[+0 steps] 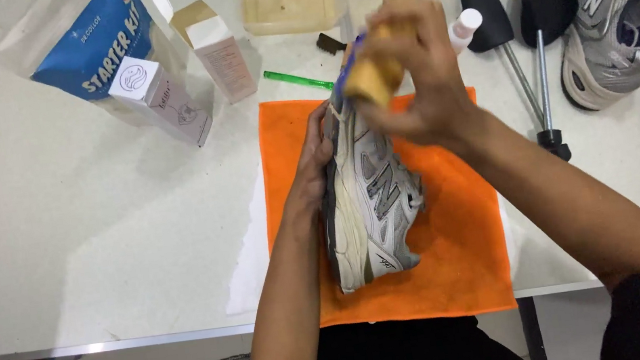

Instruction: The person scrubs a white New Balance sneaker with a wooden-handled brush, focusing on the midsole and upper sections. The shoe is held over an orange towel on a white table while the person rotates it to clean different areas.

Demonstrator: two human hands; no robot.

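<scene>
White worktop (98, 231) carries an orange cloth (459, 252); left hand (316, 164) steadies a grey sneaker (371, 198), grip closed on it, while right hand (421, 78) clasps a wooden brush (372, 76).

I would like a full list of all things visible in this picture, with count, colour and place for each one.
grey mesh sneaker: 1, grey, on its side on the cloth
orange cloth: 1, orange, table front
wooden-handled brush: 1, tan, above the sneaker toe
small cardboard boxes: 2, white and pink, rear left
blue pouch: 1, rear left
green stick: 1, behind the cloth
black shoe trees: 2, right
other grey sneakers: 3, far right
white table: 1
left hand: steadies the sneaker
right hand: grip on the brush
</scene>
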